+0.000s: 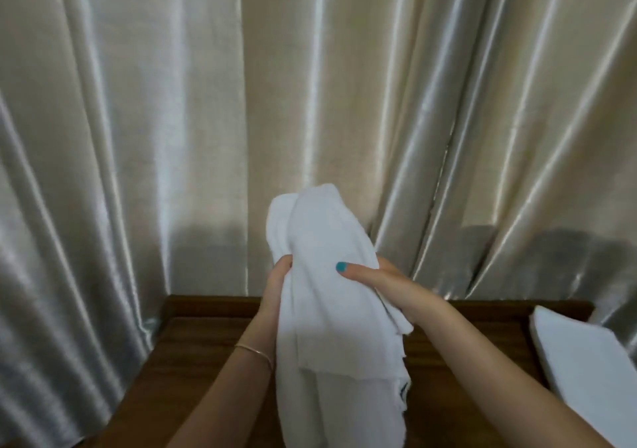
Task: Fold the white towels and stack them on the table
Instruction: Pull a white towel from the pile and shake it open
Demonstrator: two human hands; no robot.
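Holding the white towel (324, 296) aloft between both hands, above the near part of the wooden worktop (206, 337) and in front of a silvery curtain (155, 120). Towel is bunched, long axis near vertical: top hump above the hands, tail hanging down past the bottom edge of the view. Left hand (275, 285) grips its left edge, fingers wrapped behind the cloth and mostly hidden. Right hand (379, 280) pinches from the right, thumb with teal nail pressed across the front, fingers out of sight behind. Hands sit level and close together, towel between them; neither is clearly nearer. Judgement: the next move needs the corners found and spread sideways, yet no corner is identifiable in the bunch. Folded white stack (586, 361) lies on the worktop to the right, well apart, nearer the right hand; cut off by the frame edge, count of towels not readable
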